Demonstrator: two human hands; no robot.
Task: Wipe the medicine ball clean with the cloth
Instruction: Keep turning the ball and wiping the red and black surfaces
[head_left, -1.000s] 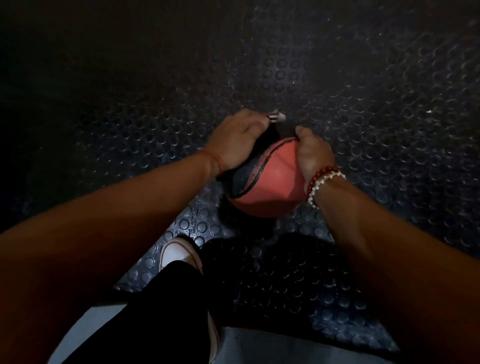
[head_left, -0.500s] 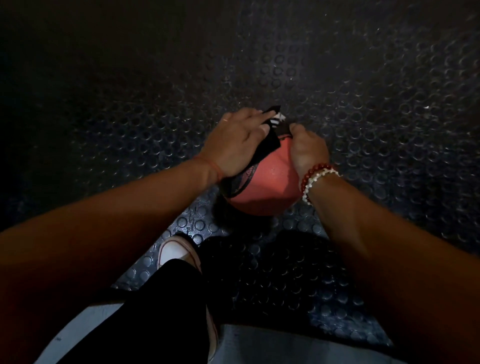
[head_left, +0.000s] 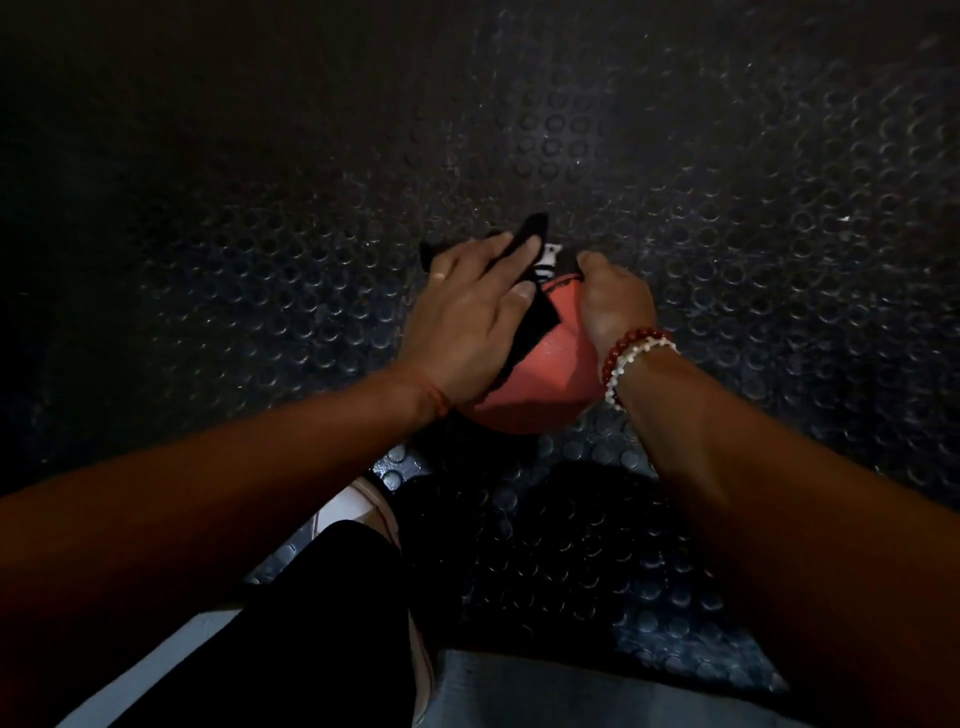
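On floor mat (head_left: 727, 234), dead ahead: medicine ball (head_left: 540, 374) between both hands.
I read left hand (head_left: 467, 317) flat, pressing cloth (head_left: 530, 322) on its upper left; right hand (head_left: 613, 301) curled over its right side.

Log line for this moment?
left hand: presses cloth on medicine ball | right hand: grips medicine ball | floor: studded

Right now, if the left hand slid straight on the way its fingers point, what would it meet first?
The left hand presses the black cloth on the medicine ball; past the cloth's far tip, apparently only the studded floor mat. The right hand seems off that line.
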